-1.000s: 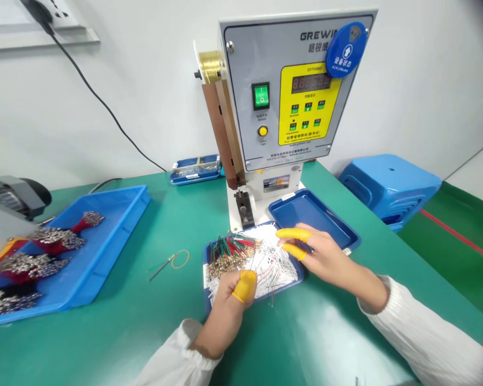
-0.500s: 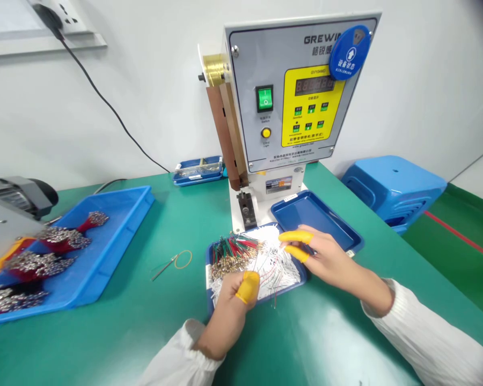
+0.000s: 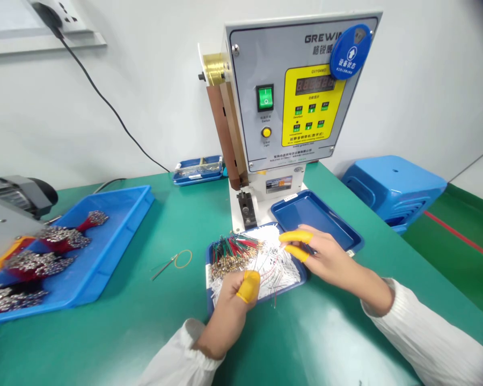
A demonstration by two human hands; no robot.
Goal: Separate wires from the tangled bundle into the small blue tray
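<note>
My left hand [image 3: 235, 303], with a yellow finger cot on its thumb, is closed on thin wires [image 3: 269, 276] that stick out to the right over the tray. Its other fingers are mostly hidden beneath. My right hand [image 3: 324, 257] wears yellow cots on thumb and forefinger, whose tips come together above the tray; what they pinch is too small to make out. Below both hands a blue tray [image 3: 207, 284] carries a heap of short white tubes [image 3: 292, 272]. On its left side lie red, green and black wires with brass-coloured ends [image 3: 229, 262].
Behind the tray stands a grey GREWIN machine [image 3: 273, 134]. An unfilled dark blue tray [image 3: 312, 212] sits to its right. At left, a large blue bin [image 3: 116, 241] holds wire bundles. A thin tool [image 3: 163, 268] and a rubber band [image 3: 183, 259] lie on the green table [image 3: 145, 332].
</note>
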